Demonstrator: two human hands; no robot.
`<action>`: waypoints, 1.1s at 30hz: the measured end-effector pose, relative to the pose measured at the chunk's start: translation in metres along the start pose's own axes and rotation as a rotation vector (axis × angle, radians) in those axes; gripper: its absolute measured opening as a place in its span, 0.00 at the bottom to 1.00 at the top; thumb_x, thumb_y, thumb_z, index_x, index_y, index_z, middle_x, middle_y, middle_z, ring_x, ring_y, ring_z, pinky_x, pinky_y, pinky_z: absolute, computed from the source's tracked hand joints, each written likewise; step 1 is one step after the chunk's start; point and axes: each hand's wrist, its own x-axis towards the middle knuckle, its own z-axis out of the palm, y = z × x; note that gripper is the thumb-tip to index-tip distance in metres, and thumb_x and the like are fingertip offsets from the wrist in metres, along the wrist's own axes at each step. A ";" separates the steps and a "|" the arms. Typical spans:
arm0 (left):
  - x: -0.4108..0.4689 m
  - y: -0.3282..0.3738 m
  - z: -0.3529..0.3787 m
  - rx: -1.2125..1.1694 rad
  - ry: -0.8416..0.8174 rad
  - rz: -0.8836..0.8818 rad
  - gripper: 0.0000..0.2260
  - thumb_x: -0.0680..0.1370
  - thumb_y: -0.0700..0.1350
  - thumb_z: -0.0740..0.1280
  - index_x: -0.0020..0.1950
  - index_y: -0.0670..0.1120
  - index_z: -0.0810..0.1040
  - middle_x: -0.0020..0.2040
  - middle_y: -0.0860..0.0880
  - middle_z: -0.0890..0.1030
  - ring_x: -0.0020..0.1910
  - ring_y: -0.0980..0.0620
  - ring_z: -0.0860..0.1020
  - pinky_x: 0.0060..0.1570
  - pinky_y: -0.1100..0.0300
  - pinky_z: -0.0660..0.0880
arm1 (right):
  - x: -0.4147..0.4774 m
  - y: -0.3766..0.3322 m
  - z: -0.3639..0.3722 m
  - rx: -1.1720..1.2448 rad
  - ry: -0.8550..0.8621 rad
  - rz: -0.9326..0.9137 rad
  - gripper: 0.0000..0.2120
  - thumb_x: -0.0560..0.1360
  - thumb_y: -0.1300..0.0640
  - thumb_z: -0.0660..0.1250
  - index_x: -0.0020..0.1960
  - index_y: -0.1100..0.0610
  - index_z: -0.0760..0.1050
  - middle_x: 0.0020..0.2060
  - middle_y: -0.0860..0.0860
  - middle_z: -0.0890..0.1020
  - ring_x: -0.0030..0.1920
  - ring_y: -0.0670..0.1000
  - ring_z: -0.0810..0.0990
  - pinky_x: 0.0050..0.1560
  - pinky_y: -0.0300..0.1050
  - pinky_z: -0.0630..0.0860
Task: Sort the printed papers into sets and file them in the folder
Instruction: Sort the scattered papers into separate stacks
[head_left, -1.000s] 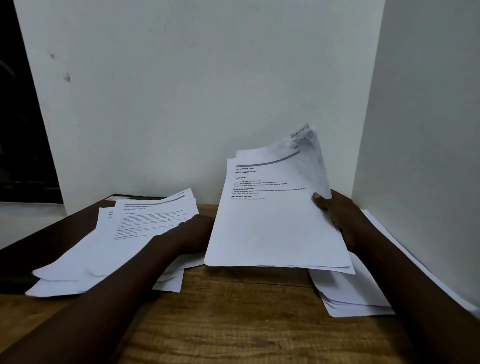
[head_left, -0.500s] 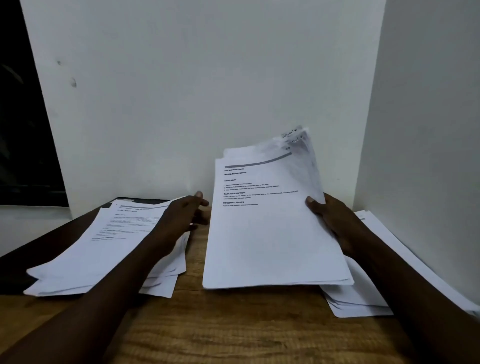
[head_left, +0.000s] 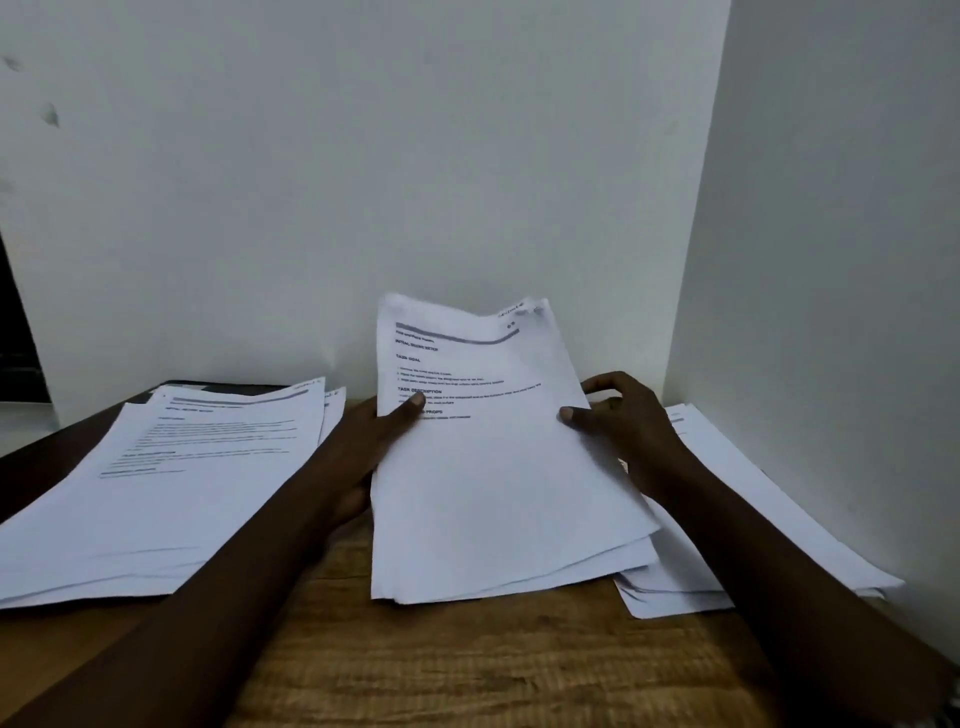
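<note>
A stack of printed papers (head_left: 498, 483) is held tilted up in the middle, its lower edge near the wooden table (head_left: 467, 665). My left hand (head_left: 374, 441) grips its left edge with the thumb on the top sheet. My right hand (head_left: 618, 421) holds its right edge, thumb on the page. A second pile of printed papers (head_left: 171, 493) lies flat on the left. A third pile of papers (head_left: 737, 519) lies on the right along the wall, partly under the held stack and my right arm. A dark flat thing (head_left: 234, 387), maybe the folder, peeks out behind the left pile.
White walls (head_left: 831, 260) close the back and right side of the table, forming a corner just behind the held stack. Bare wood shows in front between my forearms.
My left hand left the left pile and moved right onto the left edge of the held stack. The stack now stands straighter, held by both hands.
</note>
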 end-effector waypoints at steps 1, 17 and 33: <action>0.000 0.000 0.001 0.006 -0.007 -0.018 0.18 0.79 0.49 0.66 0.66 0.42 0.76 0.59 0.43 0.82 0.59 0.42 0.81 0.62 0.44 0.75 | 0.002 0.002 -0.002 -0.035 0.015 -0.026 0.12 0.68 0.61 0.76 0.47 0.52 0.76 0.36 0.54 0.81 0.34 0.53 0.78 0.34 0.42 0.70; 0.001 -0.006 -0.032 0.142 0.205 -0.031 0.12 0.80 0.33 0.61 0.63 0.37 0.76 0.57 0.36 0.82 0.55 0.35 0.81 0.61 0.38 0.74 | 0.039 0.019 -0.119 -1.173 0.079 0.365 0.25 0.73 0.54 0.72 0.67 0.61 0.72 0.66 0.57 0.75 0.60 0.56 0.75 0.50 0.42 0.71; -0.004 0.015 -0.032 0.061 0.085 0.087 0.15 0.80 0.35 0.60 0.67 0.39 0.73 0.61 0.39 0.81 0.58 0.37 0.80 0.60 0.40 0.75 | -0.013 0.000 0.019 -0.283 -0.160 0.054 0.36 0.67 0.31 0.68 0.65 0.53 0.71 0.55 0.51 0.81 0.53 0.51 0.81 0.58 0.50 0.78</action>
